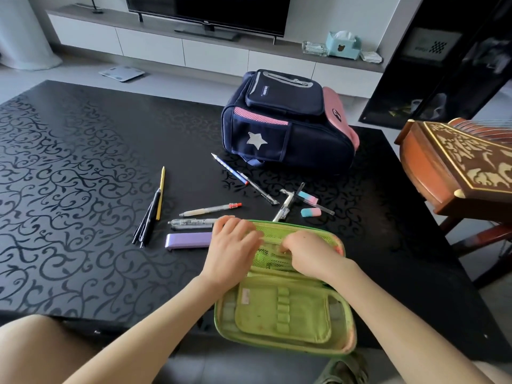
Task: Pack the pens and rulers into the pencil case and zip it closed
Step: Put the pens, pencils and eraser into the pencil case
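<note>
A green pencil case (282, 314) lies open flat at the table's near edge, its mesh half (299, 234) away from me. My left hand (232, 248) rests on the mesh half's left end, fingers spread. My right hand (307, 252) is curled on the mesh pocket, fingertips pinched at its zip line; what they grip is hidden. Loose on the table beyond are a clear pen with a red tip (210, 209), a clear pen (191, 222), a purple case (188, 240), a yellow pencil (160, 195), black pens (146, 220) and a striped pencil (230, 169).
A navy and pink backpack (285, 120) lies at the table's far right. Two pink-and-blue erasers (310, 212) and more pens (285, 205) sit just beyond the case. A carved wooden instrument (457, 164) stands on the right. The black patterned table (69, 189) stretches left.
</note>
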`<state>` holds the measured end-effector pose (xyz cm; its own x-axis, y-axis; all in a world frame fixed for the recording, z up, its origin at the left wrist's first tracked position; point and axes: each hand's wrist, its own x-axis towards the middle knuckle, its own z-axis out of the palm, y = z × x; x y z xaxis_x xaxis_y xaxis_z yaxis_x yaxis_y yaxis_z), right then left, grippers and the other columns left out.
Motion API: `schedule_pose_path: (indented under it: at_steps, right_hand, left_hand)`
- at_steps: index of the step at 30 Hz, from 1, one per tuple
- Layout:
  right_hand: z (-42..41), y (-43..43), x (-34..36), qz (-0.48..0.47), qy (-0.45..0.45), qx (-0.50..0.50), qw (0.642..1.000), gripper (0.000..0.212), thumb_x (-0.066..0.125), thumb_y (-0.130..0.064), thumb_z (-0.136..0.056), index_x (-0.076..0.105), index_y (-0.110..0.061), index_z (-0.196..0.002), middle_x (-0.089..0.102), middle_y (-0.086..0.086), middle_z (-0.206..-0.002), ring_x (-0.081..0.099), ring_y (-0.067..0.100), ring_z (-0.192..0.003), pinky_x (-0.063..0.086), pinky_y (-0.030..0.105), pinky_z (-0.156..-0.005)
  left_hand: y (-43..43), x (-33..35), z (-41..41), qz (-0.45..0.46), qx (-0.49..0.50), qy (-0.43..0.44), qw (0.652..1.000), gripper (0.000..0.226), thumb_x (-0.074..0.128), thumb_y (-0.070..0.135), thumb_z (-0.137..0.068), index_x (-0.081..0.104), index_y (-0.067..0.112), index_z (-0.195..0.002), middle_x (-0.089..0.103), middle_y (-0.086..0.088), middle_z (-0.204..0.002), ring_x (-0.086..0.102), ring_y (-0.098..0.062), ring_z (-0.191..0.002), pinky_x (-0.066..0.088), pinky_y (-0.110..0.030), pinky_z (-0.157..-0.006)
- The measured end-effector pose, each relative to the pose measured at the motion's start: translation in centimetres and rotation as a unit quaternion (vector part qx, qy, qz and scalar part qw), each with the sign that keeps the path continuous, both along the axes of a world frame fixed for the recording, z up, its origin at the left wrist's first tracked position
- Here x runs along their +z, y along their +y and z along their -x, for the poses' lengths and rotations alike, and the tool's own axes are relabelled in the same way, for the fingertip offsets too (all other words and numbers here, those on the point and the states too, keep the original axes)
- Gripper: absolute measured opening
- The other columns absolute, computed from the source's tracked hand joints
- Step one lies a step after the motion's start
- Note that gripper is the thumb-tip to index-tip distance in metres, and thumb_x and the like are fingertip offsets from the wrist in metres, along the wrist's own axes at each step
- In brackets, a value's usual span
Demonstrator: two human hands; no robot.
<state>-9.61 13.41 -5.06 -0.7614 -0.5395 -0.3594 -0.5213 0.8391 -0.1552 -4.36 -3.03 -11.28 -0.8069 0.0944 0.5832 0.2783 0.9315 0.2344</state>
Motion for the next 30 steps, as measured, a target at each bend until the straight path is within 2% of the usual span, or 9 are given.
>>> schedule_pose_path:
  at_steps: [3, 6, 10, 12, 15, 19, 24, 27, 30]
  right_hand:
    - [-0.4, 0.2, -0.3, 0.031, 0.032, 0.0, 0.999, 0.046, 0.044, 0.002, -0.088, 0.055, -0.019, -0.127, 0.058, 0.003, -0.128, 0.054, 0.025, -0.115, 0.048, 0.036, -0.092]
    - [-0.7, 0.6, -1.1, 0.071, 0.056, 0.0, 0.996, 0.023, 0.057, -0.023, -0.091, 0.064, -0.021, -0.112, 0.065, -0.004, -0.111, 0.06, 0.019, -0.101, 0.051, 0.035, -0.085]
    - [-1.0, 1.3, -1.0, 0.154, 0.072, -0.051, 0.984, 0.01, 0.059, -0.019, -0.089, 0.069, -0.02, -0.088, 0.068, -0.006, -0.086, 0.06, 0.014, -0.077, 0.051, 0.032, -0.071]
    - [-1.0, 2.1, -0.6, 0.179, 0.082, -0.057, 0.979, 0.01, 0.059, -0.017, -0.089, 0.068, -0.02, -0.085, 0.067, -0.008, -0.081, 0.057, 0.008, -0.071, 0.046, 0.013, -0.066]
    - [-1.6, 3.5, 0.0, 0.221, 0.086, -0.06, 0.97, 0.011, 0.06, -0.017, -0.089, 0.07, -0.022, -0.087, 0.066, -0.014, -0.084, 0.053, -0.007, -0.069, 0.035, -0.003, -0.064]
    - [-1.9, 5.1, -0.5, 0.306, 0.102, -0.042, 0.946, 0.014, 0.065, -0.003, -0.083, 0.072, -0.014, -0.088, 0.065, -0.013, -0.082, 0.055, -0.011, -0.088, 0.037, -0.003, -0.074]
    - [-1.2, 4.1, -1.4, 0.321, 0.106, -0.035, 0.941, 0.013, 0.066, -0.005, -0.082, 0.073, -0.015, -0.088, 0.069, -0.011, -0.084, 0.056, -0.012, -0.087, 0.037, -0.003, -0.075]
    - [-1.5, 1.7, -2.1, 0.325, 0.105, -0.004, 0.94, 0.012, 0.065, -0.003, -0.083, 0.073, -0.011, -0.087, 0.071, -0.006, -0.086, 0.06, -0.002, -0.079, 0.037, -0.003, -0.076]
    - [-1.8, -0.8, -3.2, 0.302, 0.084, 0.039, 0.949, 0.011, 0.061, -0.003, -0.086, 0.07, -0.009, -0.088, 0.07, 0.0, -0.087, 0.063, 0.013, -0.084, 0.046, 0.012, -0.078]
  left_hand:
    - [-2.1, 1.4, -0.7, -0.076, 0.102, -0.032, 0.991, 0.016, 0.059, 0.006, -0.077, 0.066, 0.018, -0.085, 0.065, 0.002, -0.083, 0.056, -0.024, -0.079, 0.038, -0.035, -0.073]
    - [-5.2, 1.4, -2.5, -0.17, 0.2, -0.125, 0.957, 0.015, 0.056, 0.006, -0.081, 0.066, 0.016, -0.086, 0.068, 0.0, -0.087, 0.061, -0.028, -0.077, 0.046, -0.036, -0.069]
    - [-6.0, 0.5, -5.0, -0.152, 0.138, -0.287, 0.936, 0.01, 0.067, 0.027, -0.078, 0.066, 0.02, -0.085, 0.06, 0.006, -0.084, 0.058, -0.017, -0.079, 0.04, -0.025, -0.067]
    - [-5.1, -0.1, -5.4, -0.12, 0.114, -0.322, 0.932, 0.022, 0.068, 0.036, -0.077, 0.063, 0.018, -0.089, 0.056, 0.005, -0.083, 0.054, -0.016, -0.077, 0.038, -0.025, -0.066]
    - [-3.5, -0.5, -4.9, -0.039, 0.123, -0.314, 0.941, 0.021, 0.057, 0.03, -0.088, 0.057, 0.01, -0.093, 0.059, -0.006, -0.095, 0.056, -0.026, -0.09, 0.038, -0.031, -0.069]
    - [-3.4, -0.3, -4.5, 0.003, 0.134, -0.332, 0.934, 0.021, 0.045, 0.021, -0.096, 0.054, 0.003, -0.097, 0.06, -0.014, -0.105, 0.055, -0.032, -0.099, 0.041, -0.035, -0.077]
    - [-7.9, 1.2, -4.7, -0.134, 0.19, -0.285, 0.93, 0.019, 0.047, 0.017, -0.093, 0.057, 0.002, -0.087, 0.064, -0.016, -0.092, 0.059, -0.034, -0.089, 0.038, -0.033, -0.069]
    - [-9.7, 3.3, -4.6, -0.228, 0.218, -0.246, 0.916, 0.019, 0.048, 0.019, -0.094, 0.058, 0.003, -0.092, 0.059, -0.008, -0.084, 0.052, -0.028, -0.081, 0.033, -0.029, -0.068]
    - [-9.7, 4.8, -3.9, -0.296, 0.214, -0.223, 0.904, 0.015, 0.048, 0.02, -0.094, 0.056, 0.009, -0.088, 0.058, -0.003, -0.076, 0.054, -0.024, -0.077, 0.036, -0.029, -0.067]
